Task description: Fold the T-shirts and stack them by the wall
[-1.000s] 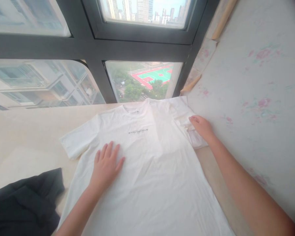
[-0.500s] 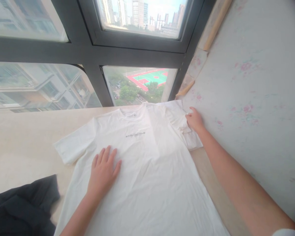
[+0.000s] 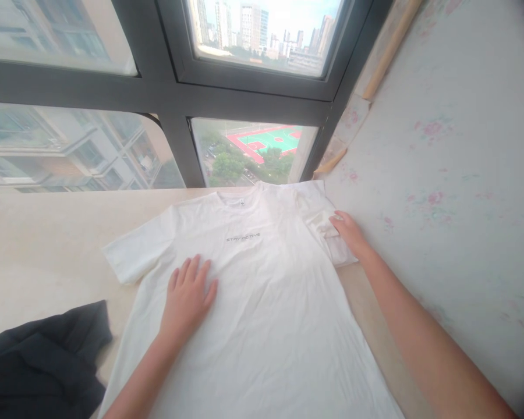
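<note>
One sill (image 3: 48, 250), one white T-shirt (image 3: 266, 314): left hand (image 3: 186, 302) flat, splayed; right hand (image 3: 350, 234) at one sleeve (image 3: 317, 201), grip unclear.

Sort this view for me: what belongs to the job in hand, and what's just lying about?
In hand:
- white T-shirt, spread out face up
- left hand, flat on its front
- right hand, at the rumpled sleeve

Lying about:
- dark cloth, left of the shirt
</note>
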A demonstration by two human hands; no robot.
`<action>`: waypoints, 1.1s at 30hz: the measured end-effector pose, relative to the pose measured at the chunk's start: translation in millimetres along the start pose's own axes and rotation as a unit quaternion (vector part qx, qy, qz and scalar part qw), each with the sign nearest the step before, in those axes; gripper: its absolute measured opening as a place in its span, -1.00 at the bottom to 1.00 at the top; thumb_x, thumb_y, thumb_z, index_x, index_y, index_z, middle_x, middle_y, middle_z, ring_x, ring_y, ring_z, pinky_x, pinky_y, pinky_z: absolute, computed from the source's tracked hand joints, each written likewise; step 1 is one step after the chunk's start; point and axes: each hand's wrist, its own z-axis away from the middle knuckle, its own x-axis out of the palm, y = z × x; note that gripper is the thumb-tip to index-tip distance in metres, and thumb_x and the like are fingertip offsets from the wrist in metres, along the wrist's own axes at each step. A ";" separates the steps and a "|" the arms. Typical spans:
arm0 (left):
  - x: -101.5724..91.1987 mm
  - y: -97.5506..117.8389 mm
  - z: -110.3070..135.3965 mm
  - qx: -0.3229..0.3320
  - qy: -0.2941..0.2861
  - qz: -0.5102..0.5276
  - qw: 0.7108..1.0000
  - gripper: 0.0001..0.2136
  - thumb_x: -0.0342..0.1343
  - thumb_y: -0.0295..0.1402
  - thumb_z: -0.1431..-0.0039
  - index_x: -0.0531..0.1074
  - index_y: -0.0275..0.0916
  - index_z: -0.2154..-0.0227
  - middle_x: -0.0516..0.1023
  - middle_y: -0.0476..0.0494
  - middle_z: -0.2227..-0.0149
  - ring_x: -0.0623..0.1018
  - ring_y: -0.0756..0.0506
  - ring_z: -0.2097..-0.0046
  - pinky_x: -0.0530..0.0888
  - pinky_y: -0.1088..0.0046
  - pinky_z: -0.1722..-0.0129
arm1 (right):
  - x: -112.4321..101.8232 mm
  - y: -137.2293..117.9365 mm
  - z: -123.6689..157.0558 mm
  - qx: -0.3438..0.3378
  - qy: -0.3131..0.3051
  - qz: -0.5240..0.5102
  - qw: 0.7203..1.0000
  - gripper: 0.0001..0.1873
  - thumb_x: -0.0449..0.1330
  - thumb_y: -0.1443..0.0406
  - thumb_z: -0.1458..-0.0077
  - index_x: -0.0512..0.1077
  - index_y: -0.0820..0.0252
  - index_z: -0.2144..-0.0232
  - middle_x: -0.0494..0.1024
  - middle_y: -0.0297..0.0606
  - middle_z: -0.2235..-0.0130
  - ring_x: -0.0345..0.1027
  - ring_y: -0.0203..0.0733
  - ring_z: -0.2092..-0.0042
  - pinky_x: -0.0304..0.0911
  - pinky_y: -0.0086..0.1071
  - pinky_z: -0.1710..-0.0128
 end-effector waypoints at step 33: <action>-37.2 -74.8 5.8 -0.252 0.035 0.045 0.966 -0.64 -0.04 -0.23 -0.30 0.36 -0.28 -0.07 0.38 -0.35 -0.17 0.30 -0.28 -0.26 0.28 0.12 -0.23 | 52.2 -92.1 44.4 -0.308 -0.006 0.071 0.949 -0.68 0.03 0.23 -0.17 0.49 0.18 0.11 0.55 -0.14 0.06 0.44 -0.11 0.10 0.35 -0.23 0.03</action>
